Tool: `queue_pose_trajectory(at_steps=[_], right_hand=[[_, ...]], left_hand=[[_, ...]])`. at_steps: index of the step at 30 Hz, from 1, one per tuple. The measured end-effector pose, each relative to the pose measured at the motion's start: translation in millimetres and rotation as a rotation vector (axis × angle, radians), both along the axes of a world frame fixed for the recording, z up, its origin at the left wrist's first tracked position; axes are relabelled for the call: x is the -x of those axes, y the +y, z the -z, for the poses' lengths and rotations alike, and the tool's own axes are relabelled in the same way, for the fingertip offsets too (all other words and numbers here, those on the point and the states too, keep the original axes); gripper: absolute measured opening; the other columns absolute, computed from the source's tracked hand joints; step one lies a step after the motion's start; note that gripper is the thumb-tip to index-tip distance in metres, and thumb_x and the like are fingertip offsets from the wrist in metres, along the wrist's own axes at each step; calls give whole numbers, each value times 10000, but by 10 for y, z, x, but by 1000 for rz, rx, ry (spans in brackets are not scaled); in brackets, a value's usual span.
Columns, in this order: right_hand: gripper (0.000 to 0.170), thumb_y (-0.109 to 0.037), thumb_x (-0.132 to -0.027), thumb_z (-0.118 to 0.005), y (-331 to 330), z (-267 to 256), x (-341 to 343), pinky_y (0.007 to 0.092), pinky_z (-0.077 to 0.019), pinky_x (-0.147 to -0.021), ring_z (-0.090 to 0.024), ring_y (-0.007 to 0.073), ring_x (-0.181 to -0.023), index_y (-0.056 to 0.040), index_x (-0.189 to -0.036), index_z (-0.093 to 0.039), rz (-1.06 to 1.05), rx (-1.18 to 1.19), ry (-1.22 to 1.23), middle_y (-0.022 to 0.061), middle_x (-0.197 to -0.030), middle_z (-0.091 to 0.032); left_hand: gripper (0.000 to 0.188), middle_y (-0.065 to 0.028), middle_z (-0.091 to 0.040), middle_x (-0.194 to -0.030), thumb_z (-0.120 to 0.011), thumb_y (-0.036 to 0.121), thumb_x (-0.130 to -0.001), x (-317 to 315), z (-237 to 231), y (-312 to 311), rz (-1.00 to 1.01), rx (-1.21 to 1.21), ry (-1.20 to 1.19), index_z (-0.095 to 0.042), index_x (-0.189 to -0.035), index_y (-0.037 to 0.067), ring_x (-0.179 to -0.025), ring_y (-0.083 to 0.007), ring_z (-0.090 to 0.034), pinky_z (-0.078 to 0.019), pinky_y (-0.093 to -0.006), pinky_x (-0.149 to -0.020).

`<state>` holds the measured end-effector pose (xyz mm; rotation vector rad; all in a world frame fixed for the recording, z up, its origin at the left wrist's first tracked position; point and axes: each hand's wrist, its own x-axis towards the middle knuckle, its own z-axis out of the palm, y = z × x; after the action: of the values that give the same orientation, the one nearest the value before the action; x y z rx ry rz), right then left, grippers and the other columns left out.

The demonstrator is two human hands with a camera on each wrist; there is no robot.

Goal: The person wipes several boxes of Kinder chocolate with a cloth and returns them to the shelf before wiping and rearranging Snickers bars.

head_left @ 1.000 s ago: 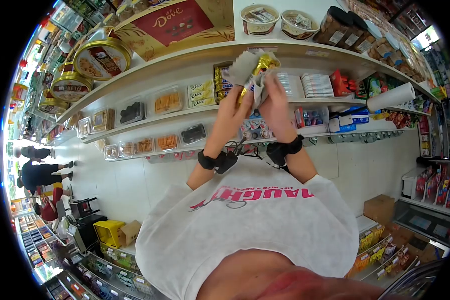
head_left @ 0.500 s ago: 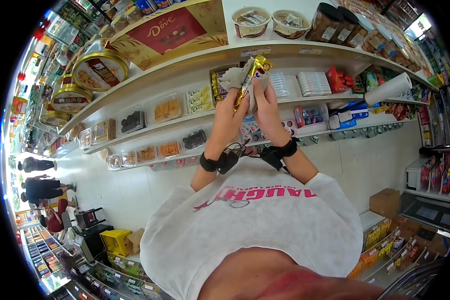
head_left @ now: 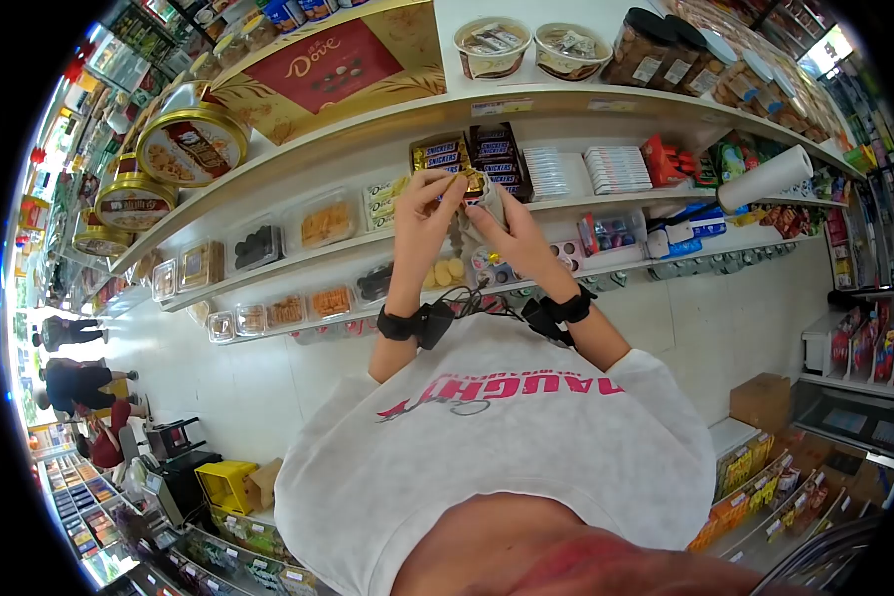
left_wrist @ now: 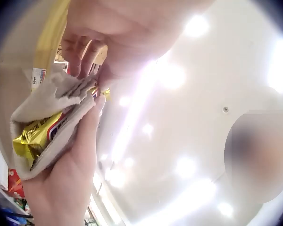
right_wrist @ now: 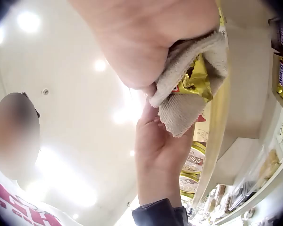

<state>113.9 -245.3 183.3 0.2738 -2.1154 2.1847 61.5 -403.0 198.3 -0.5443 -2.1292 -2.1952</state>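
A gold-wrapped Snickers bar (left_wrist: 37, 136) lies inside a folded grey cloth (left_wrist: 23, 110), one end showing from the fold in the left wrist view. My right hand (head_left: 519, 241) holds the cloth round the bar, the thumb along its near side. With thumb and fingertips together, my left hand (head_left: 424, 226) pinches the bar's other end, where a bit of gold wrapper shows. From the right wrist, the gold bar (right_wrist: 196, 81) sits between two flaps of the ribbed cloth (right_wrist: 181, 114). Both hands are raised in front of the sweets shelf.
Behind the hands, the shelf holds a box of gold Snickers bars (head_left: 439, 154), dark-wrapped bars (head_left: 497, 154) and Dove packs (head_left: 379, 207). Clear snack boxes (head_left: 325, 226) line the left. A white roll (head_left: 765, 179) juts out at the right. Above stands a large Dove box (head_left: 333, 65).
The hands have come lower and nearer the body. My left hand has shifted from the cloth's lower side to the bar's end, while the right keeps its hold on the cloth.
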Motion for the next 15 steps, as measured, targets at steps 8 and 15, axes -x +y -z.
queue_pose_trajectory(at_steps=[8,15], right_hand=[[373,-259,-1026,-615,-140,19,-46,274,-492,-831,-569,94,-928,16,-1275,-575,-42,32,2,50,-1035,-661],[365,-299,-1035,-601,-92,157,1,254,-480,-779,-548,71,-897,13,-1224,-603,-76,110,-289,39,-990,-657]], left_hand=[[295,-73,-657,-1096,-652,204,-1011,46,-26,-136,-270,-97,133,-706,-1122,-64,-888,-90,-615,-497,-230,-722],[310,-50,-706,-888,-628,241,-1027,-27,-64,-271,-197,-197,-141,-726,-1106,-42,-754,-89,-636,-522,-252,-684]])
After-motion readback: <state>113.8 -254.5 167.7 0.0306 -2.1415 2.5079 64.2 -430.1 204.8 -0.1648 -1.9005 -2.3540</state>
